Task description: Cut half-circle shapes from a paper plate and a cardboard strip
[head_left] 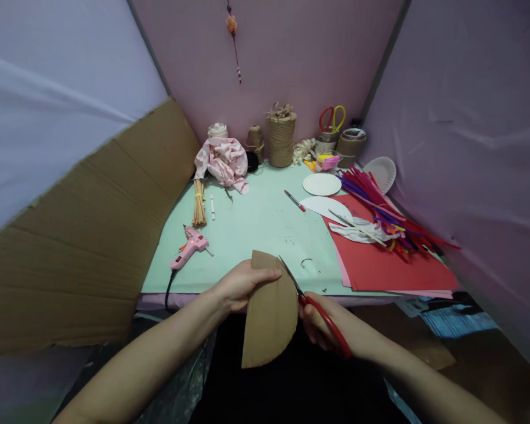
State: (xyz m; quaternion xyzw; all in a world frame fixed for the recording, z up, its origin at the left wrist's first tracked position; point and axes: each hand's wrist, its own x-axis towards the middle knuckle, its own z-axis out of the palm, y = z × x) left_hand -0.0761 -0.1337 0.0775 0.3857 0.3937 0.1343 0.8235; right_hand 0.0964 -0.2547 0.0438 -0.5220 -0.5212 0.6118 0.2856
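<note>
A half-round piece of brown cardboard (271, 321) is held upright over the table's front edge, its straight side to the left and its curve to the right. My left hand (242, 285) grips it by the upper left part, thumb across the front face and the other fingers hidden behind. Red-handled scissors (331, 324) are in my right hand (320, 321), fingers wrapped round the handles. Their blades point up and left, lying along the upper right curve of the cardboard. A small dark curved scrap (307, 262) rests on the table just beyond the blades.
A pink glue gun (189, 247) with a black cord lies at left, near bundled sticks (199, 203). Red paper (393, 274) and pipe cleaners (380, 206) spread at right. Twine (282, 140) and jars line the back wall. A large cardboard sheet (92, 235) leans along the left.
</note>
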